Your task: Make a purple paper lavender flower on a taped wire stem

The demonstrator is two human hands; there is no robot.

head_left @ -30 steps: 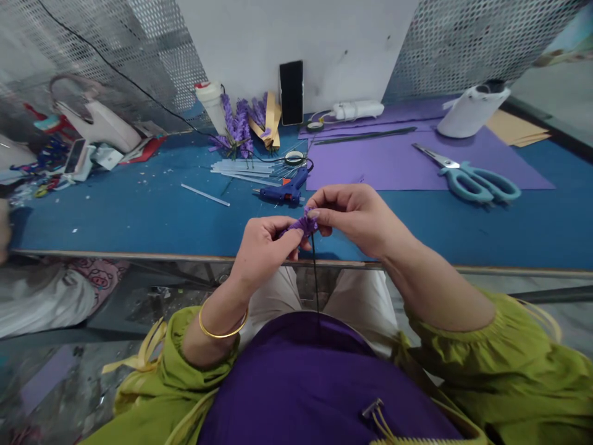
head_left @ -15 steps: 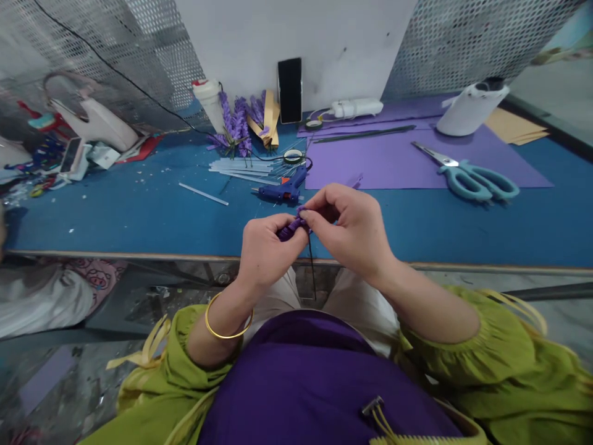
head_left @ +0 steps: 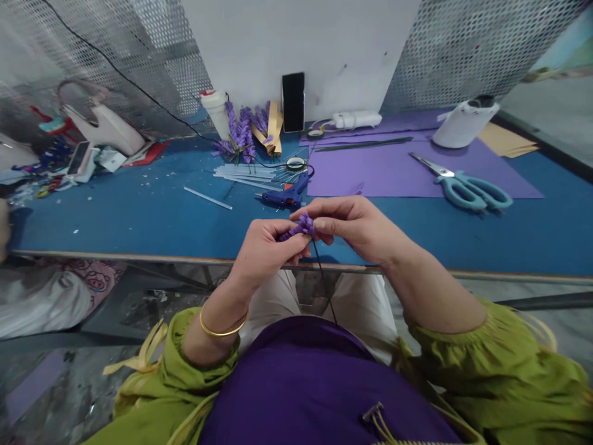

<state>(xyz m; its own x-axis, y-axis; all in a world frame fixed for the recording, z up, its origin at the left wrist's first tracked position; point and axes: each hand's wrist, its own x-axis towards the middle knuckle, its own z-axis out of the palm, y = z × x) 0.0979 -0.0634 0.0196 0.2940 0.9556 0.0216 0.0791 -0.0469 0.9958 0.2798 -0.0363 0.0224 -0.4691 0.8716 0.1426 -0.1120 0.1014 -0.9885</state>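
Note:
Over the table's front edge, my left hand point(head_left: 267, 248) is closed around a purple paper flower point(head_left: 303, 225), thumb pressed along it. Its dark thin stem point(head_left: 323, 278) hangs down toward my lap. The fingers of my right hand point(head_left: 359, 227) pinch the flower's right side, where thumb and fingertips meet the petals. Part of the flower is covered by my fingers. Just beyond my hands lies a blue hot glue gun point(head_left: 285, 194). Finished-looking purple flowers point(head_left: 241, 133) lie farther back, some beside a tan paper wrap point(head_left: 274, 130).
Teal-handled scissors point(head_left: 467, 188) rest on purple paper sheets point(head_left: 375, 173) at right. Clear glue sticks point(head_left: 245, 173), a roll of tape point(head_left: 295, 163) and a phone point(head_left: 293, 102) are at the back centre. A white cup point(head_left: 215, 114) and a pale handbag point(head_left: 109, 127) stand left. Another person sits at far left.
Both hands stay on the flower while my right fingers shift along its petals. The flower has turned a little, and its stem now slants down to the right.

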